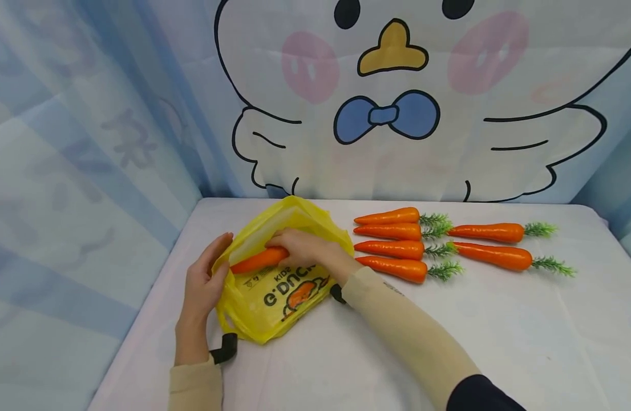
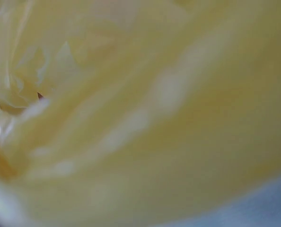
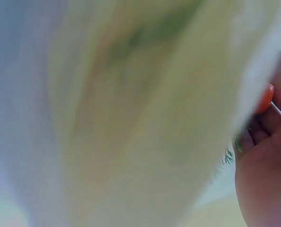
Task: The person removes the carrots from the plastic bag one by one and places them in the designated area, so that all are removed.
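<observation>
A yellow plastic bag (image 1: 254, 322) with black "DUCK" lettering lies at the left of the table, its mouth spread. My left hand (image 1: 205, 279) grips the bag's left edge between thumb and fingers. My right hand (image 1: 305, 248) holds a toy carrot (image 1: 261, 260) near its top, over the bag's mouth, with the tip pointing at my left hand. In the right wrist view, the carrot (image 3: 266, 99) shows orange between the fingers, with green leaf tips (image 3: 228, 157) below. Blurred yellow bag film (image 2: 154, 118) fills most of the left wrist view.
Several orange carrots with green tops lie on the white table, right of the bag: a near column (image 1: 392, 248) and two more farther right (image 1: 495, 255). A curtain (image 1: 387, 165) with a cartoon duck hangs behind the table's back edge; blue cloth (image 1: 79, 200) hangs at left.
</observation>
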Tool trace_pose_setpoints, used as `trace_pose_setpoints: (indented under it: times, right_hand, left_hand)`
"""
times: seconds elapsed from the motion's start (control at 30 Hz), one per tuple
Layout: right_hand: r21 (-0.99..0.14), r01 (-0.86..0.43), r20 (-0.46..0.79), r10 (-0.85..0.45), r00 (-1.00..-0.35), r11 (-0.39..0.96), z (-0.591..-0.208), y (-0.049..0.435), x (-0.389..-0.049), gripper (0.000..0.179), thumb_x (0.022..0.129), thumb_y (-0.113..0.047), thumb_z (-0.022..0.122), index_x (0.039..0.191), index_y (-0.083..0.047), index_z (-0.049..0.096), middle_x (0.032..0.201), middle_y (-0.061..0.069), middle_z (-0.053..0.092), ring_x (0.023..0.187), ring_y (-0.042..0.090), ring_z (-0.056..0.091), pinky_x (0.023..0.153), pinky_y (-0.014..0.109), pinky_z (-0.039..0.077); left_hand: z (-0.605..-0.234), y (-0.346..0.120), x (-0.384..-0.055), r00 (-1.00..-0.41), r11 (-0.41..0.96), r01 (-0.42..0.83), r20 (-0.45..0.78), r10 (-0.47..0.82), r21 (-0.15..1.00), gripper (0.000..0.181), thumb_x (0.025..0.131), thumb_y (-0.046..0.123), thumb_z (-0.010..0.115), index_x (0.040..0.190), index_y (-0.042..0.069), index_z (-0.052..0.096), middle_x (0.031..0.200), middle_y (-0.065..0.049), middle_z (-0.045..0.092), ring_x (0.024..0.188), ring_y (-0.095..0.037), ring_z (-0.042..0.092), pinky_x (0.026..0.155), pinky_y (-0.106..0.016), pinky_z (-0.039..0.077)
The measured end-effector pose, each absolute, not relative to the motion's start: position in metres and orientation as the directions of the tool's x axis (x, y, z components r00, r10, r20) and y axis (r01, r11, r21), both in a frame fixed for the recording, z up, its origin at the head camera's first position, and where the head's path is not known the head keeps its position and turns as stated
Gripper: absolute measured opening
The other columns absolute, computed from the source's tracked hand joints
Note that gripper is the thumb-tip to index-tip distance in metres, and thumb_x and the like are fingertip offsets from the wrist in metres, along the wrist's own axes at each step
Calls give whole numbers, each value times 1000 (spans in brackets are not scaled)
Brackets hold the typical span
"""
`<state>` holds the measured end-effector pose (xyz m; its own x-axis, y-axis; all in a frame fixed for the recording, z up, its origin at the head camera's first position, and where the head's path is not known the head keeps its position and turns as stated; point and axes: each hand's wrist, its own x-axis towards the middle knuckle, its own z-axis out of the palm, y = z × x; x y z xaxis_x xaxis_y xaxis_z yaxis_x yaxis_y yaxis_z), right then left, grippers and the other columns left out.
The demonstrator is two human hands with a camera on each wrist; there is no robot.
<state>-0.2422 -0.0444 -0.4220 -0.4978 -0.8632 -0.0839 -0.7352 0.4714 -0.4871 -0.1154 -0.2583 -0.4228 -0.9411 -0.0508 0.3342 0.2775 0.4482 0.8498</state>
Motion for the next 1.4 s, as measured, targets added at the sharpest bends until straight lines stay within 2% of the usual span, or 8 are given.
trace_pose_setpoints:
  times: [0.2, 0.37, 0.7, 0.97, 1.4]
  right_hand:
    - [-483, -727, -92, -854, -512, 488, -414, -38, -238, 48, 96, -19, 70, 142, -9, 58, 140, 6, 56, 123, 20, 49, 109, 31, 37]
    - [-478, -727, -81, -848, -523, 493, -406, -31, -234, 46, 97, -19, 69, 142, -9, 58, 139, 5, 57, 123, 19, 48, 109, 31, 37]
    - [-450, -730, -73, -836, -544, 515, -398, -19, -226, 48, 97, -18, 70, 142, -7, 58, 138, 5, 57, 123, 21, 49, 109, 32, 38]
    - [-463, -718, -79, -831, -550, 520, -388, -8, -218, 48, 96, -17, 70, 142, -8, 58, 140, 7, 56, 126, 22, 48, 110, 34, 38]
    - [-443, -749, -31, -844, -536, 492, -378, 5, -206, 50, 95, -16, 72, 142, -8, 58, 144, 7, 53, 132, 23, 45, 113, 34, 36]
  left_hand:
    - [-425, -259, -114, -940, 469, 273, 336, -55, 840, 55, 96, -11, 49, 149, 3, 48, 148, -13, 52, 138, -27, 44, 107, -13, 32]
    - [-424, -259, -114, -941, 471, 269, 333, -57, 840, 56, 97, -10, 49, 149, 8, 49, 149, -9, 52, 139, -23, 43, 108, -14, 32]
    - [-427, -258, -116, -943, 478, 262, 328, -59, 838, 55, 97, -10, 47, 149, 7, 49, 149, -8, 52, 140, -24, 43, 109, -15, 31]
    - [-427, -258, -116, -930, 454, 304, 365, -49, 837, 52, 96, -11, 48, 147, 3, 51, 147, -12, 53, 138, -27, 45, 108, -13, 32]
    - [-429, -257, -117, -937, 495, 278, 345, -48, 823, 49, 100, -5, 48, 148, 3, 49, 148, -13, 52, 139, -28, 43, 108, -12, 30]
